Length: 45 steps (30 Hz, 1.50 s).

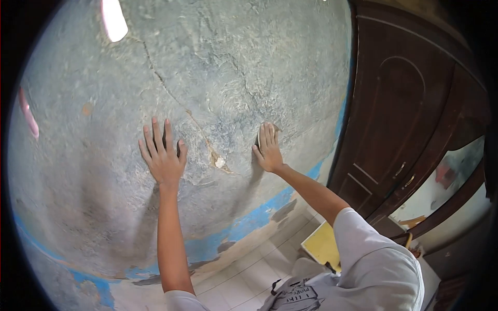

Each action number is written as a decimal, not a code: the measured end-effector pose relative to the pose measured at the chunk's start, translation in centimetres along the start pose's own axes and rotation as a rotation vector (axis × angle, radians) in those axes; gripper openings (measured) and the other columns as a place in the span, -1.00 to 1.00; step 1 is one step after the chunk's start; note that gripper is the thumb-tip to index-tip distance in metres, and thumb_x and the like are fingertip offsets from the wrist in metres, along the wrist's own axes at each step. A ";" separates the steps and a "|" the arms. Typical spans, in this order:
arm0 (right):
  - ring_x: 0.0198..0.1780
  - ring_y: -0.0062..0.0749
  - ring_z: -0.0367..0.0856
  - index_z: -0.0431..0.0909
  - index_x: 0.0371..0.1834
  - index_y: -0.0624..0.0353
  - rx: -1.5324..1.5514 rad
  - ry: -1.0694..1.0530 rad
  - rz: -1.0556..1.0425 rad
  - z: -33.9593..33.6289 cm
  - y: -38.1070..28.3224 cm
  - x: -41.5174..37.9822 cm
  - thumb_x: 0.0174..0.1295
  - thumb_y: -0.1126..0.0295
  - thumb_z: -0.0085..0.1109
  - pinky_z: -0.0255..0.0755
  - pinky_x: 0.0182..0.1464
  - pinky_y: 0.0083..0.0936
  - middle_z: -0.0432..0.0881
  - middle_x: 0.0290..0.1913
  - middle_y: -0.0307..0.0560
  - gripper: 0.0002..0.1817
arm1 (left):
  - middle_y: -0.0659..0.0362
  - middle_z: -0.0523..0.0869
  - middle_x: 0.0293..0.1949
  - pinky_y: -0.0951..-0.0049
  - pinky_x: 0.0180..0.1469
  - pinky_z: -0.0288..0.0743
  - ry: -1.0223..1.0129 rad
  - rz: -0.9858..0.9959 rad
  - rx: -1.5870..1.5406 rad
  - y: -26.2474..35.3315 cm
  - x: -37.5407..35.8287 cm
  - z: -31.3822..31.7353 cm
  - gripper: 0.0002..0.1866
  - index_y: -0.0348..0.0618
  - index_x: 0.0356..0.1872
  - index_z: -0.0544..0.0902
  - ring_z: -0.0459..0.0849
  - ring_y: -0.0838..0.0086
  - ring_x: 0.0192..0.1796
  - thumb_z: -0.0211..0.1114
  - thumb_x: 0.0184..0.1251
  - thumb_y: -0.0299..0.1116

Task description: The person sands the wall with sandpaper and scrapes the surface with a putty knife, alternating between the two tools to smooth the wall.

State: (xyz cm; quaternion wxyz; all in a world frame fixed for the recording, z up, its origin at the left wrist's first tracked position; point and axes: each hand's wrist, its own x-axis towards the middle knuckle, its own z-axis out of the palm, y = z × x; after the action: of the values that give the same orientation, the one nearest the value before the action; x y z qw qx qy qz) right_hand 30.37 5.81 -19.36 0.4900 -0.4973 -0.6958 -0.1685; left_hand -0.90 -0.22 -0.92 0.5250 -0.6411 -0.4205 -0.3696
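My left hand (163,158) lies flat against the rough grey wall (202,88), its fingers spread and holding nothing. To the right, my right hand (268,150) presses a thin, pale flat pad (259,136) to the wall. Most of the pad is hidden under the fingers, and its exact kind cannot be made out. Between the two hands, a crack (161,78) runs down the wall to a chipped hollow with a white lump (220,163) in it.
A dark wooden wardrobe (384,103) with a mirror (441,176) stands at the right. Peeling blue paint (244,223) lines the wall's lower part above the tiled floor (249,274). A yellow board-like thing (321,246) is low beside my body.
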 end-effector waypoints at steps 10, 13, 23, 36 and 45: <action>0.76 0.03 -0.14 -0.01 0.72 0.25 0.110 0.222 -0.034 -8.7 -3.3 16.7 0.55 -0.01 -0.06 -0.33 0.67 0.24 -0.03 0.75 0.11 -0.17 | -0.26 -0.17 0.71 -0.45 0.58 -0.31 -0.139 -0.447 -0.083 7.9 -7.6 2.8 -0.23 -0.06 0.72 0.08 -0.22 -0.31 0.70 -0.13 0.71 0.18; 0.76 -0.01 -0.14 -0.02 0.73 0.22 0.157 0.189 0.005 -7.9 -2.5 15.0 0.55 0.00 -0.07 -0.35 0.68 0.21 -0.03 0.75 0.09 -0.17 | -0.35 -0.40 0.68 -0.49 0.56 -0.45 -0.268 -0.690 -0.118 13.2 -11.3 4.5 -0.10 -0.14 0.73 -0.12 -0.44 -0.37 0.69 -0.23 0.68 0.30; 0.74 0.35 -0.27 -0.10 0.69 0.46 0.285 0.126 0.385 2.8 7.8 -6.4 0.58 0.02 -0.15 -0.50 0.65 0.31 -0.15 0.72 0.42 -0.14 | -0.41 -0.58 0.63 -0.47 0.54 -0.57 -0.282 -0.859 -0.052 19.4 -12.7 7.6 0.06 -0.28 0.69 -0.39 -0.60 -0.40 0.65 -0.44 0.58 0.46; 0.75 0.28 -0.38 -0.22 0.71 0.44 0.315 0.082 0.283 -2.2 4.7 3.5 0.62 -0.06 -0.26 -0.57 0.63 0.32 -0.26 0.74 0.39 -0.11 | -0.43 -0.50 0.64 -0.48 0.55 -0.49 -0.228 -0.822 -0.036 21.9 -14.8 9.3 0.05 -0.30 0.69 -0.35 -0.54 -0.46 0.65 -0.43 0.59 0.45; 0.74 0.23 -0.61 -0.39 0.73 0.37 0.561 0.210 0.715 2.4 2.1 -4.6 0.65 -0.11 -0.38 -0.70 0.64 0.17 -0.47 0.75 0.34 -0.11 | -0.41 -0.55 0.63 -0.47 0.54 -0.56 -0.242 -0.838 -0.130 22.5 -14.1 8.4 0.03 -0.25 0.70 -0.38 -0.60 -0.43 0.64 -0.40 0.61 0.43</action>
State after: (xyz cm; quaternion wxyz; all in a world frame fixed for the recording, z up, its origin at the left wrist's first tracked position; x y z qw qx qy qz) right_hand 31.05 6.11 -24.94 0.7007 -0.5344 -0.4461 0.1562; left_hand 15.02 3.73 -23.41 0.2352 -0.4855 -0.6785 -0.4987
